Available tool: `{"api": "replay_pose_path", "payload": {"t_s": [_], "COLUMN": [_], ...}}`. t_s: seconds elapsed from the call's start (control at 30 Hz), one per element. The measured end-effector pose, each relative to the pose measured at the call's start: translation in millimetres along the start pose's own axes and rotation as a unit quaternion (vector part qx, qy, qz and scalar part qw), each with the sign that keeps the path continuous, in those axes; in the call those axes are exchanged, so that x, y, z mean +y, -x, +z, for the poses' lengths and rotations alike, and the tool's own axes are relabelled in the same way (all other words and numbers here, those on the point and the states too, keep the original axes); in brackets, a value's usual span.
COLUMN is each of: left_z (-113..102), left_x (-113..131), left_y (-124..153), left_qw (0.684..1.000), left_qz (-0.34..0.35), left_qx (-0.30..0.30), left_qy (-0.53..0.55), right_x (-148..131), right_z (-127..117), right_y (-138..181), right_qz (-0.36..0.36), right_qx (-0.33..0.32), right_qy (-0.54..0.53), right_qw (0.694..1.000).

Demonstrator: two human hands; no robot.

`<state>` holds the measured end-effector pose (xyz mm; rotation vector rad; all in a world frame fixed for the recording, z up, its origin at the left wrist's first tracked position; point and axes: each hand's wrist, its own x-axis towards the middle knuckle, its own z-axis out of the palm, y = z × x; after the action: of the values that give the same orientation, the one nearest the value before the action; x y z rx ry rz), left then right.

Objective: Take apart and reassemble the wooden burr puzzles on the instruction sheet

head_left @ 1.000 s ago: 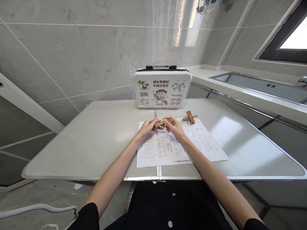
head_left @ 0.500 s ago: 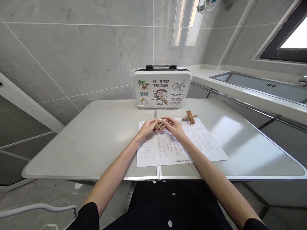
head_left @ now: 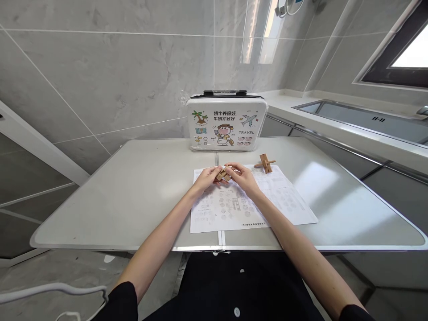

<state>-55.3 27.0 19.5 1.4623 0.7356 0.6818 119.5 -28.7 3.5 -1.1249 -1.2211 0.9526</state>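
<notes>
Between my two hands is a small wooden interlocking puzzle (head_left: 223, 174), made of notched brown pieces. My left hand (head_left: 207, 177) grips it from the left, with thumb on top and fingers underneath. From the right, my right hand (head_left: 243, 178) pinches it with thumb and fingers. Parts of the puzzle are hidden behind the fingers. Below the hands lies a printed sheet (head_left: 230, 216) with small diagrams. Another wooden puzzle piece assembly (head_left: 266, 164), with a thin bar crossing a wider block, rests at the sheet's far right edge.
A white cartoon-printed case (head_left: 234, 104) with a black handle stands at the back of the folding table (head_left: 140, 196), before a grey tiled wall. To the right is a counter with a sink (head_left: 361, 117). A white cable (head_left: 56, 289) hangs at lower left.
Almost nothing has moved. Both hands keep their hold on the wooden puzzle, with at most a very slight shift of the fingers.
</notes>
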Motion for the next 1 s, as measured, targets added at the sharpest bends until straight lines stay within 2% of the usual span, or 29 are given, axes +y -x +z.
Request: {"api": "replay_pose_path", "payload": {"t_s": [0.23,0.57,1.0], "left_z": [0.9,0.8,1.5], "left_x": [1.6,3.3,5.3], "left_y": [1.1,1.5,3.1], "left_qw": [1.0,0.999,0.994], "left_qz": [0.0,0.022,0.066], "left_qx": [0.024,0.037,0.042], "left_qy": [-0.006,-0.033,-0.081], "right_x": [1.7,-1.7,8.6], "right_z": [-0.5,0.4,-2.3], "right_y": [0.3,-0.1,-4.0], "right_qz": [-0.004,0.016,-0.049], "right_qx": [-0.017,-0.004,0.0], "right_qy": [0.008,-0.007,0.059], "right_qw": [1.0,1.0,0.997]}}
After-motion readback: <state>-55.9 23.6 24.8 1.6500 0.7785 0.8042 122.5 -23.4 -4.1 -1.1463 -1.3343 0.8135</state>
